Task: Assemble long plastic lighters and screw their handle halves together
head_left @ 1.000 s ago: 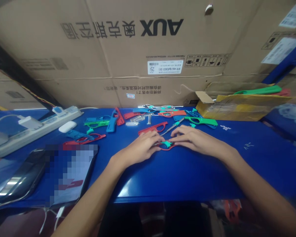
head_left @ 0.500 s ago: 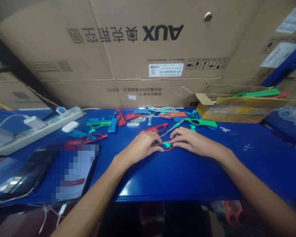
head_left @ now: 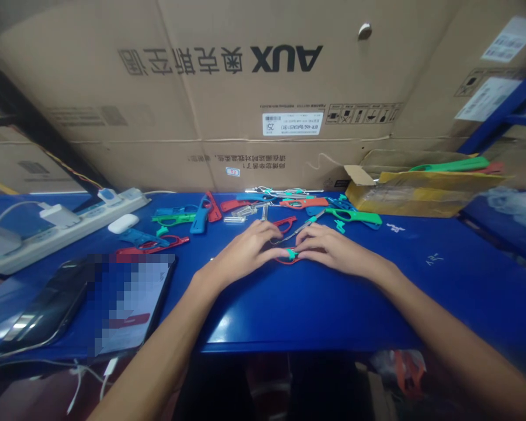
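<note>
Fingers of both my hands close around a red plastic lighter shell (head_left: 284, 262) low over the blue table. A small green trigger (head_left: 292, 254) sits at its finger loop. My left hand (head_left: 245, 250) grips the left part, with the thumb against the trigger. On the right side, my right hand (head_left: 333, 248) pinches the shell, its fingertips close to the trigger. Most of the shell is hidden under the fingers. Just beyond them lie another red shell (head_left: 286, 224) and a thin metal lighter tube with a green part (head_left: 313, 218).
Behind are blue shells (head_left: 200, 216), an orange shell (head_left: 304, 203), a green shell (head_left: 355, 216) and several clear plastic pieces (head_left: 235, 219). A carton (head_left: 412, 196) of shells stands back right. Left are a power strip (head_left: 70, 225), a white earbud case (head_left: 123, 223) and a phone-like screen (head_left: 135, 304).
My left thumb has moved up from the shell's lower edge to the green trigger. My right fingertips have come closer to the trigger too. The view has shifted slightly.
</note>
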A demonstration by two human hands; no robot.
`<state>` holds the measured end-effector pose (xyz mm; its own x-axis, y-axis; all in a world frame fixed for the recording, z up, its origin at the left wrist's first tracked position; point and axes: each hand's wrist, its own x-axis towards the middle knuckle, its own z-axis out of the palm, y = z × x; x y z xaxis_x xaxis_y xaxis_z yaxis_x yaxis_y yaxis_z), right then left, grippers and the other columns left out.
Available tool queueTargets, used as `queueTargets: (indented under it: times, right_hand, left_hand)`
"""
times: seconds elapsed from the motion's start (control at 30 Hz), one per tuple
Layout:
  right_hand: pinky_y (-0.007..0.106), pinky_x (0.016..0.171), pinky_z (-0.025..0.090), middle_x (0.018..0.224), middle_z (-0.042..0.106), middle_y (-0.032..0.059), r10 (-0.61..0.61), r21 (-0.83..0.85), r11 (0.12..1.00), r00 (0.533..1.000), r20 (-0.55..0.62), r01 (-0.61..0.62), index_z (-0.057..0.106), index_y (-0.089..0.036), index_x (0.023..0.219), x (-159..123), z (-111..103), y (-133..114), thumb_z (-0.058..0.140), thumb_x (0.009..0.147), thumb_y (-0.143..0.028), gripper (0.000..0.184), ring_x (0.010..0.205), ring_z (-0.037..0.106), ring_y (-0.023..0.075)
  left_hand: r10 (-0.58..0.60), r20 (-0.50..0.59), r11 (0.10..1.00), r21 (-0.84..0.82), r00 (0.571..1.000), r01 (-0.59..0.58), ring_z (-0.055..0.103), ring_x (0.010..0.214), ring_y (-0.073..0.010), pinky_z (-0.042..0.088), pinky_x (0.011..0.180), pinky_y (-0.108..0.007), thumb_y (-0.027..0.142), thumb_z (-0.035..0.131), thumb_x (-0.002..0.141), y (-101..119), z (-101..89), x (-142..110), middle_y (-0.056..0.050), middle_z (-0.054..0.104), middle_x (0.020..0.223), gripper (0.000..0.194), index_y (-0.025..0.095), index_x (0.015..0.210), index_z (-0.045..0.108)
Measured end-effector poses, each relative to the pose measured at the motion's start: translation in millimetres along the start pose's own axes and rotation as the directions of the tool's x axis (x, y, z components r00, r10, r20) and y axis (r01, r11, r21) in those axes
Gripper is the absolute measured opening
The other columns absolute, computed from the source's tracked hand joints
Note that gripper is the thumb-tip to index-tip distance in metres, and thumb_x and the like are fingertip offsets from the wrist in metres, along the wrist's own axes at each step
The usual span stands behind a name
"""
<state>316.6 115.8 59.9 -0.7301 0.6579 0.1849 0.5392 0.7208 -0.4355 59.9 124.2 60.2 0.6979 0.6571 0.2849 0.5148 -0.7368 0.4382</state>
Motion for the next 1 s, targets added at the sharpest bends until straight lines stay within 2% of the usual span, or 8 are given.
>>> queueTargets:
  times: [0.1, 0.23, 0.4, 0.57, 0.63, 0.73, 0.83, 1.0]
  right_hand:
    - [0.043, 0.101, 0.045, 0.114, 0.066, 0.0073, -0.011, -0.013, 1.000, 1.000, -0.006, 0.011, 0.073, -0.025, 0.112, 1.1, 4.5, -6.6, 0.051, 0.101, -0.043, 0.030, 0.111, 0.059, 0.0238]
    - [0.045, 0.101, 0.048, 0.126, 0.064, 0.0082, 0.061, 0.001, 0.998, 0.995, -0.073, -0.061, 0.059, -0.028, 0.136, 1.1, 4.6, -14.7, 0.050, 0.100, -0.049, 0.042, 0.117, 0.059, 0.0263]
    - [0.047, 0.098, 0.050, 0.122, 0.066, 0.0094, 0.132, -0.049, 0.988, 0.967, -0.217, -0.146, 0.053, -0.026, 0.140, -0.2, -2.3, -12.1, 0.049, 0.101, -0.048, 0.045, 0.109, 0.062, 0.0269]
    - [0.045, 0.093, 0.053, 0.112, 0.070, 0.0075, 0.179, 0.035, 0.983, 0.898, -0.402, -0.181, 0.060, -0.024, 0.130, 3.8, -1.0, -9.8, 0.054, 0.100, -0.043, 0.036, 0.100, 0.066, 0.0242]
    - [0.046, 0.097, 0.051, 0.120, 0.070, 0.0076, 0.175, 0.073, 0.985, 0.876, -0.449, -0.159, 0.061, -0.024, 0.130, 6.8, 2.3, -12.1, 0.057, 0.099, -0.042, 0.036, 0.108, 0.065, 0.0248]
    - [0.050, 0.106, 0.046, 0.131, 0.067, 0.0065, 0.113, 0.079, 0.993, 0.881, -0.459, -0.087, 0.065, -0.026, 0.129, 10.5, 8.3, -17.4, 0.058, 0.098, -0.041, 0.035, 0.123, 0.060, 0.0266]
    - [0.049, 0.109, 0.044, 0.131, 0.068, 0.0044, 0.072, 0.086, 0.996, 0.880, -0.470, -0.035, 0.069, -0.028, 0.123, 12.0, 12.5, -21.6, 0.061, 0.096, -0.041, 0.030, 0.125, 0.059, 0.0266]
    - [0.045, 0.100, 0.049, 0.121, 0.071, 0.0058, 0.104, 0.084, 0.994, 0.833, -0.543, -0.069, 0.068, -0.025, 0.119, 8.6, 4.1, -15.0, 0.063, 0.095, -0.040, 0.029, 0.112, 0.065, 0.0256]
  left_hand:
    - [-0.053, -0.098, 0.992, 0.107, 0.994, 0.064, 0.054, 0.122, -0.0257, 0.045, 0.105, -0.041, 0.040, 0.055, 0.100, -4.8, 2.0, 0.6, -0.010, 0.061, 0.130, 0.041, 0.018, 0.135, 0.054]
    - [-0.143, -0.113, 0.952, 0.255, 0.983, 0.168, 0.058, 0.114, -0.0286, 0.048, 0.101, -0.045, 0.021, 0.051, 0.101, -20.3, 8.0, 0.0, -0.013, 0.068, 0.118, 0.023, 0.013, 0.120, 0.061]
    - [-0.194, -0.151, 0.956, 0.193, 0.969, 0.221, 0.064, 0.107, -0.0286, 0.052, 0.096, -0.046, 0.009, 0.059, 0.092, -32.7, 7.8, -2.0, -0.012, 0.071, 0.111, 0.020, 0.014, 0.111, 0.064]
    - [-0.247, -0.350, 0.953, -0.257, 0.904, 0.161, 0.064, 0.114, -0.0250, 0.053, 0.100, -0.046, 0.015, 0.062, 0.092, -20.6, 6.1, 4.2, -0.012, 0.067, 0.122, 0.040, 0.019, 0.130, 0.053]
    - [-0.254, -0.319, 0.878, -0.472, 0.913, 0.079, 0.066, 0.112, -0.0230, 0.055, 0.099, -0.043, 0.019, 0.067, 0.089, -10.0, 8.4, 8.0, -0.010, 0.067, 0.120, 0.045, 0.020, 0.132, 0.051]
    - [-0.170, -0.227, 0.821, -0.571, 0.959, 0.010, 0.068, 0.109, -0.0222, 0.055, 0.100, -0.040, 0.021, 0.073, 0.086, 4.6, 13.6, 11.7, -0.008, 0.070, 0.117, 0.040, 0.019, 0.123, 0.058]
    - [-0.092, -0.193, 0.875, -0.483, 0.977, -0.013, 0.067, 0.111, -0.0222, 0.053, 0.100, -0.039, 0.025, 0.070, 0.090, 11.8, 15.9, 11.4, -0.007, 0.070, 0.119, 0.032, 0.021, 0.120, 0.061]
    - [-0.005, -0.220, 0.994, -0.104, 0.976, -0.018, 0.060, 0.123, -0.0239, 0.047, 0.107, -0.043, 0.035, 0.061, 0.098, 6.7, 10.0, 6.9, -0.008, 0.064, 0.131, 0.034, 0.022, 0.128, 0.056]
